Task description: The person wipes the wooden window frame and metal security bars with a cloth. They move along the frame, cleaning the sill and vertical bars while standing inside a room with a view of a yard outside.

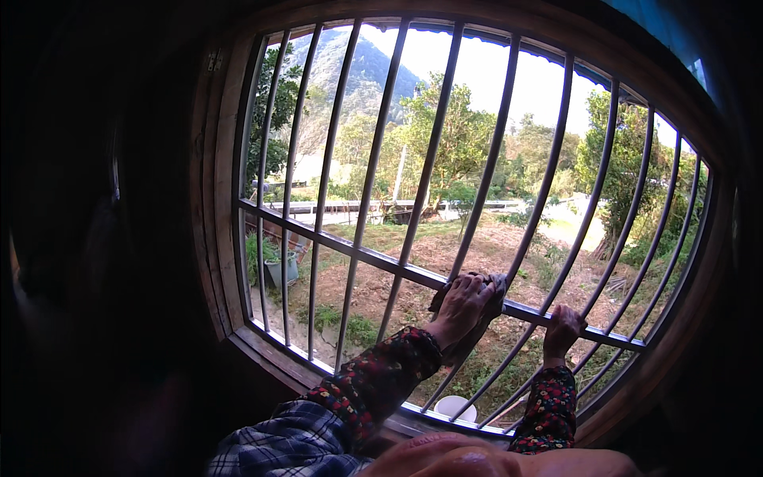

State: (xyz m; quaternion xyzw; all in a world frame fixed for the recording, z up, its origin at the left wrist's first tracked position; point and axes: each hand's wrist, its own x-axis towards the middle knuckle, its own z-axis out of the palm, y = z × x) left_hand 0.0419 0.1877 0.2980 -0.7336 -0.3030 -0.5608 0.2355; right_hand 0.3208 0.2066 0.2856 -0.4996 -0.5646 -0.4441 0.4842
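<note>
My left hand point(462, 307) presses a dark, crumpled cloth point(497, 292) around the metal crossbar point(375, 257) of a barred window. Part of the cloth hangs below the bar, and the palm side of the hand is hidden. Farther right along the same crossbar, my right hand point(562, 334) is wrapped around the rail beside an upright bar. Slim upright metal bars point(381, 119) run from the top of the window to its lower edge. Both arms wear floral sleeves, and checked fabric covers the left upper arm.
A wooden frame point(223, 197) surrounds the bars, with a hinge point(214, 61) at upper left. Outside stand a potted plant's bucket point(281, 269) at left and a white round container point(455, 408) below the window. Beyond lie bare soil, trees and a hill. The indoor surroundings are dark.
</note>
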